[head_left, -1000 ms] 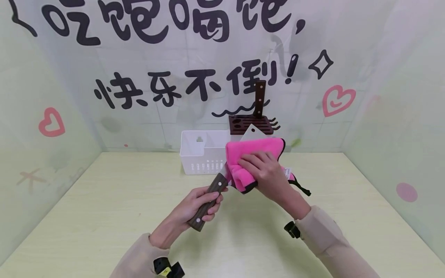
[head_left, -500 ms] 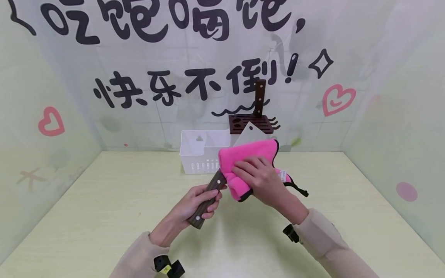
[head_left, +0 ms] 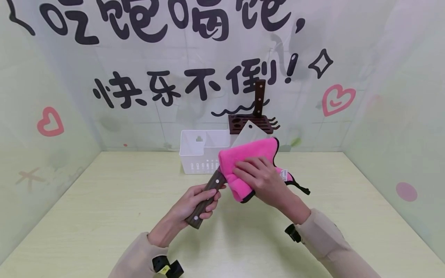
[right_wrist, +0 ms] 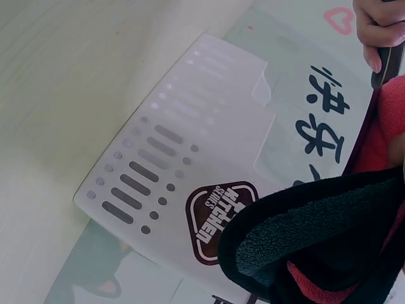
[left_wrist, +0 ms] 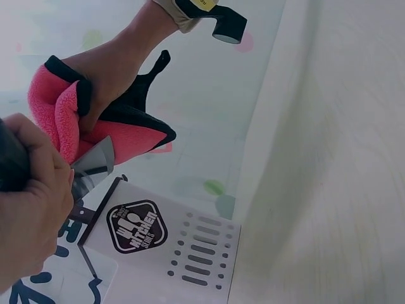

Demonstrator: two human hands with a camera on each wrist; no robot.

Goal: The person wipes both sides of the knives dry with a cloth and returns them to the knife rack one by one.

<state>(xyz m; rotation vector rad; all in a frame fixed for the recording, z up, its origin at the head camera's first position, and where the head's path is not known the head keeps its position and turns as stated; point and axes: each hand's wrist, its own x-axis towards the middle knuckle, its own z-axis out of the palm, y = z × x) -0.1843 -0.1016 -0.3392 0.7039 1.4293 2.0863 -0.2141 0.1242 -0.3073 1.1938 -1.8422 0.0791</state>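
My left hand (head_left: 185, 204) grips the dark wooden handle (head_left: 216, 180) of a cleaver, which slants up and away to the right above the table. A pink cloth (head_left: 248, 150) with black trim is folded over the blade, from the handle end upward. My right hand (head_left: 264, 181) holds that cloth against the blade, fingers bent on its upper face. Beyond the cloth shows the blade's far corner (head_left: 249, 133) with a small hole. In the left wrist view, part of the blade (left_wrist: 95, 168) shows below the cloth; the rest is hidden.
Behind the cleaver, against the back wall, stands a white knife holder (right_wrist: 152, 183) with a slotted brown top (head_left: 240, 122). A brown-handled knife (head_left: 259, 98) stands upright in it, and small hooks (head_left: 275, 123) stick out at its right. A pale table (head_left: 121, 193) lies below.
The cloth and right hand have slid down the blade toward the handle, baring more of the far corner. Over the last half second they have barely moved. The left hand keeps its grip.
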